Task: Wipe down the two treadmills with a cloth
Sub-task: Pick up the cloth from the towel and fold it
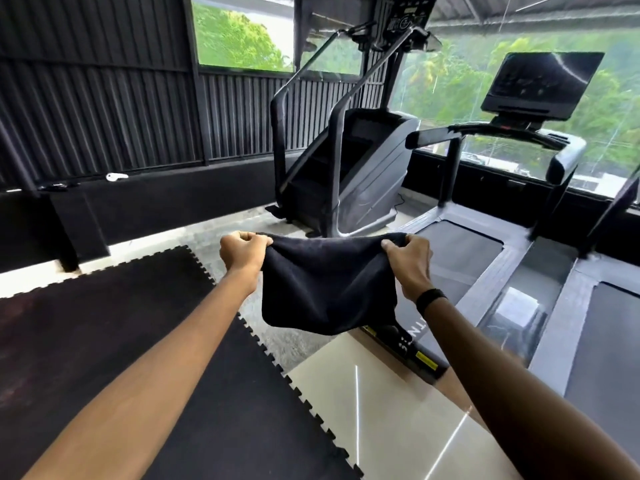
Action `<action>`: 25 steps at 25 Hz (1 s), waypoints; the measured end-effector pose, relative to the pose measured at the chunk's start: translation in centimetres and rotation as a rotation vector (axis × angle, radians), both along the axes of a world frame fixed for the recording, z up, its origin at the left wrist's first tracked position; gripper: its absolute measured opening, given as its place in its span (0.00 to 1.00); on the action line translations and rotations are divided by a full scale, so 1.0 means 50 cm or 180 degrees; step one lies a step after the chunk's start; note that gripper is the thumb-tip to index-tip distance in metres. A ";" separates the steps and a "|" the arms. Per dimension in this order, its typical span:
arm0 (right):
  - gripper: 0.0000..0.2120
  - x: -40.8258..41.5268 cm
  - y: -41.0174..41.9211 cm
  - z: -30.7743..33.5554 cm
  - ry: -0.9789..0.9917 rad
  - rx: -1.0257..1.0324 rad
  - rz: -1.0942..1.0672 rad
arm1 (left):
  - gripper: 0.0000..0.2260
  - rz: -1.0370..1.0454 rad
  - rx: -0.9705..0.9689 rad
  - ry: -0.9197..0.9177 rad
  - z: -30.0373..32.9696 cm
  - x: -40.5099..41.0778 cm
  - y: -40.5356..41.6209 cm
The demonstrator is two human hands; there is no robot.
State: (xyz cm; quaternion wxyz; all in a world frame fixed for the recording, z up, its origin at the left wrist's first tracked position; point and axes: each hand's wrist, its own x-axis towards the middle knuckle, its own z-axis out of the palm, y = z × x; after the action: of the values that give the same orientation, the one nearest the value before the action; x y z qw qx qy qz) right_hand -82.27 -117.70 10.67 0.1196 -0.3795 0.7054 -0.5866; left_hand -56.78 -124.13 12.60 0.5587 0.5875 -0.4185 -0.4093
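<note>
A dark cloth (329, 282) hangs stretched between my two hands in mid-air. My left hand (242, 252) grips its top left corner and my right hand (410, 259) grips its top right corner. Behind and to the right of the cloth stands the nearer treadmill (460, 258), with a grey belt, black handrails and a dark screen on top. The second treadmill (609, 341) lies at the far right, only partly in view. The cloth is held above the floor, just left of the nearer treadmill's rear end.
A black stair-climber machine (346, 174) stands ahead, left of the treadmills. Black interlocking floor mats (138, 323) cover the left floor, with glossy tiles (381, 410) below me. A dark slatted wall (104, 98) runs along the left and large windows face the treadmills.
</note>
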 end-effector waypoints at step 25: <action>0.19 -0.182 -0.571 0.010 0.0575 0.0219 0.0905 | 0.12 -0.2489 -0.1020 -0.0255 -0.048 -0.459 -0.584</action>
State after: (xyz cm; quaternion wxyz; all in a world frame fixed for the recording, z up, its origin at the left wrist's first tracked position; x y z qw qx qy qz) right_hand -91.38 -146.26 11.17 0.1504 -0.5223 0.6722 -0.5028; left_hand -79.72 -153.33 10.22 0.4290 0.3057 -0.6895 -0.4970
